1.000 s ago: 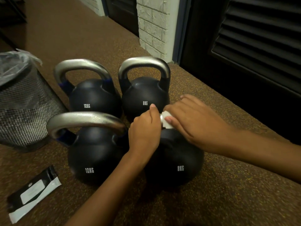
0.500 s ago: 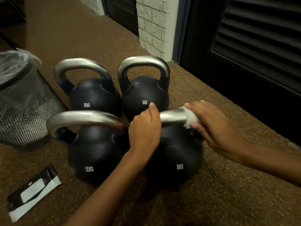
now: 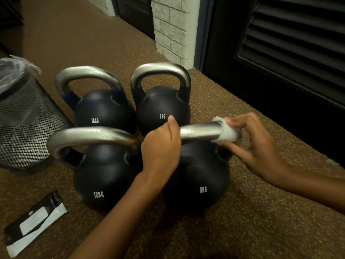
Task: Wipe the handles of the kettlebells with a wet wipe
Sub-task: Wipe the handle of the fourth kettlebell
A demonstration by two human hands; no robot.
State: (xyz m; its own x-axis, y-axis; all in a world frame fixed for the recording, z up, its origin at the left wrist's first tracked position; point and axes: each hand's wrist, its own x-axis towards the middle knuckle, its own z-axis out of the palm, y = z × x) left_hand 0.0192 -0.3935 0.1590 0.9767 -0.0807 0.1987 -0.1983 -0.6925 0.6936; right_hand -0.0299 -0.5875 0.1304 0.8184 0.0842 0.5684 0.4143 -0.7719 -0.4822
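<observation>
Several black kettlebells with silver handles stand on the brown speckled floor. The near right 8KG kettlebell [image 3: 197,180] has its handle [image 3: 199,132] gripped at the left end by my left hand [image 3: 161,146]. My right hand [image 3: 255,144] holds a white wet wipe [image 3: 226,133] wrapped around the right end of that handle. A 12KG kettlebell [image 3: 100,176] stands near left. Behind are another 12KG kettlebell [image 3: 102,109] and an 8KG kettlebell [image 3: 162,105].
A black mesh waste bin [image 3: 24,124] with a plastic liner stands at the left. A black and white wipe packet [image 3: 33,223] lies on the floor at the lower left. A white brick pillar [image 3: 171,28] and dark louvred doors [image 3: 291,45] stand behind.
My right hand has slid the wipe along the handle from beside my left hand out to the right end. My left hand has kept its grip in place.
</observation>
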